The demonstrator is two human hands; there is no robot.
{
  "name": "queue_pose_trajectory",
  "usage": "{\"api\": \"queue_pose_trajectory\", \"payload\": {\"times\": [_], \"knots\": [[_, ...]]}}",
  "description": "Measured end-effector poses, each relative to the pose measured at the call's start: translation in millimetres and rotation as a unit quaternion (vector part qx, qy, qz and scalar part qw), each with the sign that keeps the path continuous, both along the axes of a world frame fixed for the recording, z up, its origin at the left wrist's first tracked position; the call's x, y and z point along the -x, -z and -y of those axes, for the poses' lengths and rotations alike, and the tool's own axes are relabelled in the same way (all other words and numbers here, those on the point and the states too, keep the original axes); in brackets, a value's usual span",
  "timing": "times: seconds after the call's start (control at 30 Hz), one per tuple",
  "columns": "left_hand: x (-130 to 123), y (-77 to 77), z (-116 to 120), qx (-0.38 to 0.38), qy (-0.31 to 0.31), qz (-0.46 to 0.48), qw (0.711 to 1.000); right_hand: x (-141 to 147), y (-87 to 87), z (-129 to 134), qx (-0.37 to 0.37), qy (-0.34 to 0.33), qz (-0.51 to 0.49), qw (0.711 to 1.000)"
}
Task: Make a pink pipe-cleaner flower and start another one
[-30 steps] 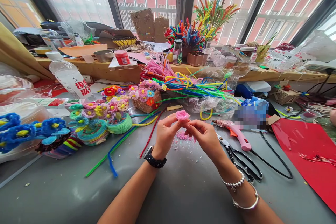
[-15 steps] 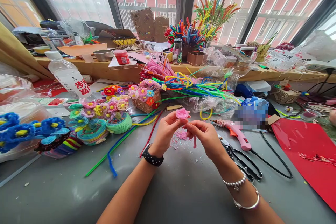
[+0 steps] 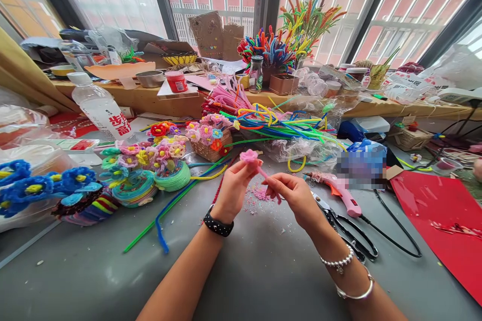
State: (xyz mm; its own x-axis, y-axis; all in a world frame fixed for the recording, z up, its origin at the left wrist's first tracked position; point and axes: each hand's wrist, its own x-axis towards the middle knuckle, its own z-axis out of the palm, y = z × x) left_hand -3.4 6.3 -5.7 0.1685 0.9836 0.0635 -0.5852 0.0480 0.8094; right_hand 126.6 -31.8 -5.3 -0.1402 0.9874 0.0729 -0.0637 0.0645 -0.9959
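Observation:
A small pink fuzzy flower (image 3: 249, 156) is pinched in the fingertips of my left hand (image 3: 235, 188), above the grey table. From it a pink stem (image 3: 269, 179) runs down to the right, and my right hand (image 3: 293, 194) has its thumb and fingers closed on that stem. The stem's loose end shows under the right fingers. Pink fluff scraps (image 3: 259, 192) lie on the table just behind the hands. Right of my right hand are black-handled scissors (image 3: 352, 233) and a pink glue gun (image 3: 341, 193).
Pots of fuzzy flowers (image 3: 171, 174) and a plastic bottle (image 3: 100, 110) stand at the left. Colourful pipe cleaners (image 3: 278, 123) are heaped at the back. A red sheet (image 3: 433, 215) lies at the right. Behind runs a cluttered wooden ledge (image 3: 150, 102).
My left hand and the flower have moved a little left, away from my right hand. More of the pink stem now shows between the hands.

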Motion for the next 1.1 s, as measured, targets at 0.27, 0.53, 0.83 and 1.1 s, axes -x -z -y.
{"api": "queue_pose_trajectory", "payload": {"times": [0.27, 0.53, 0.83, 1.1], "knots": [[-4.1, 1.6, 4.3, -0.018, 0.025, -0.11, 0.993, -0.9, 3.4, -3.5, 0.019, 0.013, 0.008, 1.0], [2.8, 1.3, -2.1, -0.012, -0.051, -0.162, 0.985, -1.9, 8.1, -6.5, 0.02, -0.088, 0.064, 0.994], [0.8, -2.7, 1.5, -0.021, 0.04, -0.176, 0.983, -2.6, 8.4, -7.3, 0.041, -0.053, -0.001, 0.998], [1.5, -1.6, -2.0, 0.015, -0.054, -0.125, 0.991, -4.0, 7.4, -7.5, 0.002, -0.007, 0.13, 0.991]]}}
